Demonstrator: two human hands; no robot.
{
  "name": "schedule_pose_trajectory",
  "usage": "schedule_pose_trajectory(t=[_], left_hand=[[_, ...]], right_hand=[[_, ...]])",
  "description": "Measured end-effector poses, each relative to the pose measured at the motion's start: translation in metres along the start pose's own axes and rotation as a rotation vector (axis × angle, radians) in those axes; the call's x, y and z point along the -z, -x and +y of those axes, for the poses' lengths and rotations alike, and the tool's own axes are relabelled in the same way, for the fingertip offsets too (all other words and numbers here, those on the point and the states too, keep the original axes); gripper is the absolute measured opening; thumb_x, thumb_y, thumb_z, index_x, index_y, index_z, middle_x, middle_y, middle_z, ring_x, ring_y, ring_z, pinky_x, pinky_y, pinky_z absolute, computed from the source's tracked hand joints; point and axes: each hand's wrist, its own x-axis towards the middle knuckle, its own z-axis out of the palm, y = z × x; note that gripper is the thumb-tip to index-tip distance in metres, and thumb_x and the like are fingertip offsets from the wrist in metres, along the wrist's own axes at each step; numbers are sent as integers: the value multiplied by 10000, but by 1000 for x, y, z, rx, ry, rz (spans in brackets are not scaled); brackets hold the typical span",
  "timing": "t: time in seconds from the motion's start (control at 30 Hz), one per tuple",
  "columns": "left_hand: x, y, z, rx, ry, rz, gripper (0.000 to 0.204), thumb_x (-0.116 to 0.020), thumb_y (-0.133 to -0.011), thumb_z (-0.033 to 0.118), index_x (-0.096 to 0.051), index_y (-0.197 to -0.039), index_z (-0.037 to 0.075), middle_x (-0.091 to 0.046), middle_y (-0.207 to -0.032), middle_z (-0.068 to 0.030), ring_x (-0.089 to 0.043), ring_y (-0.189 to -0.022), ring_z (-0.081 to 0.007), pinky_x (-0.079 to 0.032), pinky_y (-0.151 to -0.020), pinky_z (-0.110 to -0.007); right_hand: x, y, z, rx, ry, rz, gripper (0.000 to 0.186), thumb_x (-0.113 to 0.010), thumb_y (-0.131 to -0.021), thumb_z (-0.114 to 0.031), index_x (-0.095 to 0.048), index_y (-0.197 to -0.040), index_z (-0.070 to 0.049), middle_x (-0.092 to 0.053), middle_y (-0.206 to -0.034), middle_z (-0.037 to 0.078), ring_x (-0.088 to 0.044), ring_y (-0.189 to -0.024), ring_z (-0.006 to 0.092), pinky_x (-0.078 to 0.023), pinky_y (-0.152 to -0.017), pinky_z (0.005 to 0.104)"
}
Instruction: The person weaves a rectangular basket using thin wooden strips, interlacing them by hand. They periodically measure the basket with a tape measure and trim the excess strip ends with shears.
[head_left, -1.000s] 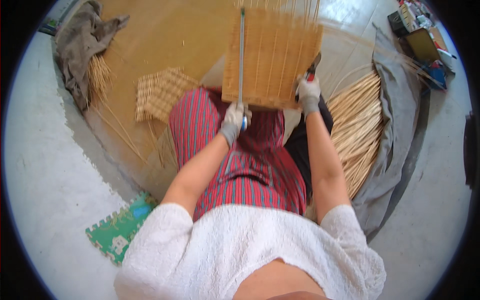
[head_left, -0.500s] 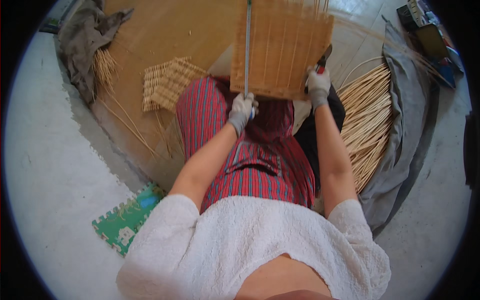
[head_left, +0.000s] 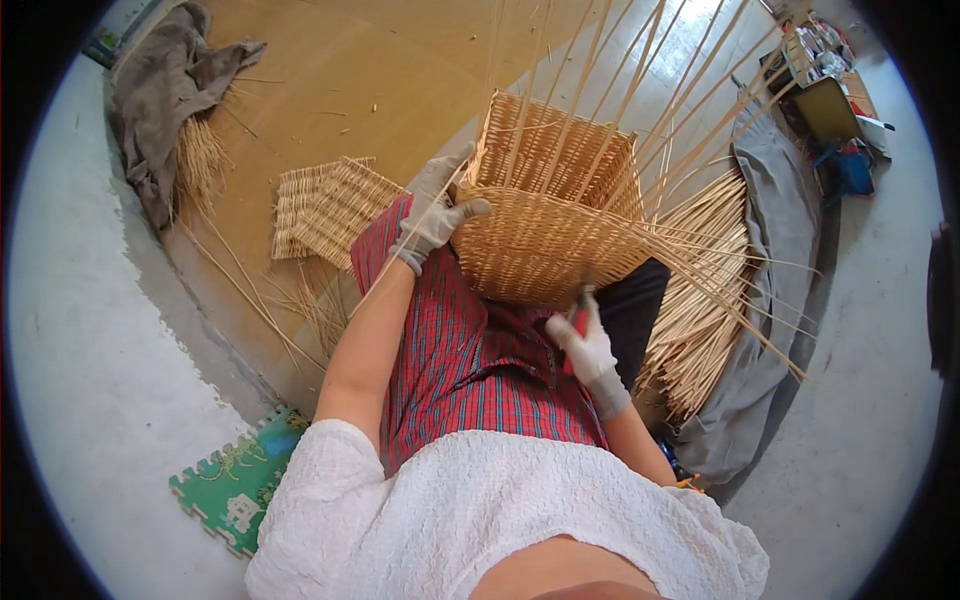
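Observation:
An open square wicker basket (head_left: 540,240) rests over my lap, its front wall toward me and long loose stakes (head_left: 640,80) fanning out from its rim. My left hand (head_left: 432,215), gloved, is closed on its left corner, thumb toward the front wall and fingers behind. A thin strand runs past that hand toward my forearm. Below the front wall, my right hand (head_left: 588,350), also gloved, grips red-handled pruning shears (head_left: 579,325). Their dark tip is blurred and close to the basket's lower edge; whether it touches cannot be made out.
Two woven mats (head_left: 325,205) overlap on the floor at left. A cane bundle (head_left: 700,300) lies at right by a grey cloth (head_left: 770,330). Another cloth (head_left: 165,100) partly covers canes at far left. A green foam tile (head_left: 235,480) lies lower left; boxes (head_left: 830,110) stand upper right.
The basket has turned from its flat base to its open top and come nearer. The tape measure in my left hand is out of sight. My right hand has moved down and left with the shears.

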Motion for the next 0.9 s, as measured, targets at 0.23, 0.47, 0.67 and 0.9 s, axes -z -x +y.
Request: schedule_pose_trajectory(t=[0.23, 0.47, 0.67, 0.9], left_hand=[[-23, 11, 4, 130, 263, 131, 859, -956, -727, 222, -572, -1480, 64, -601, -1403, -108, -603, -1271, -237, -537, -1036, -382], [-15, 11, -9, 232, 298, 51, 712, -875, -786, -7, -632, -1444, 113, -613, -1387, -64, -591, -1259, -186, -484, -1050, -312], [-14, 10, -7, 53, 88, 75, 775, -876, -764, -11, -608, -1478, 127, -643, -1306, -4, -534, -841, -68, -494, -772, -241], [-13, 10, 2, 136, 86, 43, 736, -905, -758, 36, -634, -1438, 110, -609, -1392, -84, -593, -1263, -195, -487, -1059, -312]], right_hand=[[-20, -13, -93, 699, 848, 306, 819, -938, -684, -403, -579, -1365, -125, -683, -1117, 79, -638, -1095, 295, -440, -1007, 456], [-44, -51, -141, 641, 1116, 453, 881, -935, -666, -471, -578, -1413, -167, -607, -1310, 68, -537, -1280, 301, -382, -1080, 490], [-56, -69, -132, 646, 1014, 469, 879, -936, -659, -461, -564, -1411, -198, -606, -1271, 59, -565, -1228, 298, -412, -1021, 498], [-50, -73, -135, 618, 1097, 414, 765, -913, -700, -443, -611, -1365, -217, -641, -1179, 66, -625, -1137, 299, -477, -937, 474]])
